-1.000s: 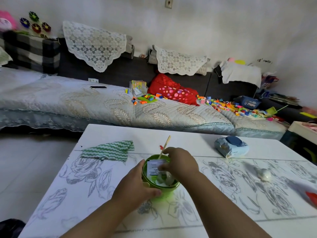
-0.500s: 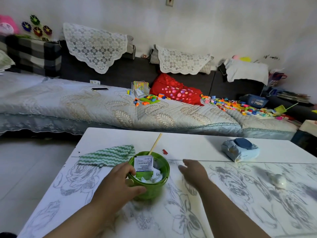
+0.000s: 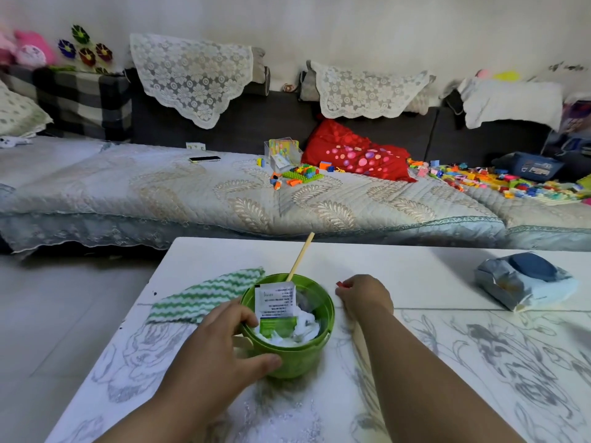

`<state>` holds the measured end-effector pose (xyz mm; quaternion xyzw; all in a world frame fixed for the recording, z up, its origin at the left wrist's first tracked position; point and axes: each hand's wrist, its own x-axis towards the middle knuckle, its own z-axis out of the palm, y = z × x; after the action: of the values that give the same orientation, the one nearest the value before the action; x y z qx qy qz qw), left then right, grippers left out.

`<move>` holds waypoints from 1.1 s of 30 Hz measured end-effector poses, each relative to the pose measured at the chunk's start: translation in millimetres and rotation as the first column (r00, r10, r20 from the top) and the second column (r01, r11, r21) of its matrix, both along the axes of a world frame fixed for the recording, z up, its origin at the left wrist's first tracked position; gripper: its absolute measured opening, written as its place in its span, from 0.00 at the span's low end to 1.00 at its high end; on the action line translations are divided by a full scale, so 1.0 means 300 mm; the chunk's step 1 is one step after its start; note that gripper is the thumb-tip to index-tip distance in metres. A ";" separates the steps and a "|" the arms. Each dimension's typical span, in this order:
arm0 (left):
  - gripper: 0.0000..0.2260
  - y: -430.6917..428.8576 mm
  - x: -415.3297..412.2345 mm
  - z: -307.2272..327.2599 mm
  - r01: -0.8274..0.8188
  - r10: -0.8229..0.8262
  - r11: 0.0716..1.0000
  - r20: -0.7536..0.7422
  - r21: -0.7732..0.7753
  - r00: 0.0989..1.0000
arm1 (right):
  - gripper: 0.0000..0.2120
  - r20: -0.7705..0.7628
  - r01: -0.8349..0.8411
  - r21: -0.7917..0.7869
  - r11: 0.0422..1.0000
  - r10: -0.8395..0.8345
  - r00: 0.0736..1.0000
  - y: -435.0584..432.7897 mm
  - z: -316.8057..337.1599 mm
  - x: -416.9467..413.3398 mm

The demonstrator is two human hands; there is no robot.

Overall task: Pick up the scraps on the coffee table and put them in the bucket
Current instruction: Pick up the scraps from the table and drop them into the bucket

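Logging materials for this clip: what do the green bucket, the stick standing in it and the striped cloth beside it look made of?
Bucket: likely plastic, with a smooth, evenly green moulded wall and rim.
Stick: probably wood or bamboo, pale tan, matte and straight.
Cloth: soft woven or knitted fabric, with green-and-white zigzag stripes, lying limp and flat on the table.

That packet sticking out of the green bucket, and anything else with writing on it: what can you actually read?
Packet in the bucket: rows of small print, too blurred to read.
Blue box on the sofa: a pale label, too small to read.
Nothing else shows legible text.
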<state>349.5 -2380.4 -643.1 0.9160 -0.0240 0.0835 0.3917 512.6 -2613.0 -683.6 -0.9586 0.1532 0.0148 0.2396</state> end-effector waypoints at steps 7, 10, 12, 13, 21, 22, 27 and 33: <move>0.17 -0.044 -0.015 0.014 0.003 -0.003 0.999 0.002 -0.035 1.000 | 0.11 -0.141 -0.095 -0.137 0.986 0.075 0.987 -0.009 0.078 -0.017; 0.18 -0.062 -0.044 0.026 0.014 -0.014 0.999 0.000 -0.050 1.000 | 0.08 -0.090 -0.071 -0.053 0.996 0.067 0.994 -0.046 0.092 -0.126; 0.18 -0.084 -0.077 0.038 0.033 -0.033 0.997 -0.003 -0.063 0.999 | 0.07 -0.019 -0.018 0.104 0.994 0.020 1.000 -0.088 0.099 -0.232; 0.18 -0.099 -0.099 0.046 0.042 -0.043 0.996 -0.010 -0.073 0.999 | 0.08 0.028 0.010 0.192 0.981 -0.015 1.000 -0.111 0.105 -0.299; 0.22 -0.264 -0.361 0.104 0.191 -0.197 0.974 -0.039 -0.120 0.980 | 0.09 0.476 -0.054 0.456 0.888 -0.192 0.858 -0.204 0.386 -0.834; 0.23 -0.282 -0.398 0.110 0.213 -0.220 0.969 -0.042 -0.126 0.975 | 0.09 0.476 -0.103 0.440 0.892 -0.134 0.869 -0.197 0.431 -0.891; 0.23 -0.351 -0.559 0.135 0.260 -0.270 0.953 -0.047 -0.153 0.962 | 0.02 0.299 -0.208 0.097 0.973 0.171 0.939 -0.148 0.529 -1.081; 0.22 -0.376 -0.680 0.121 0.269 -0.272 0.959 -0.017 -0.092 0.962 | 0.06 0.084 -0.241 -0.154 0.958 0.256 0.963 -0.109 0.499 -1.218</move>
<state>145.5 -2493.1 -606.6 0.8869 -0.1393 0.0166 0.4402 147.3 -2645.6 -533.9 -0.9844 0.0195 -0.0158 0.1742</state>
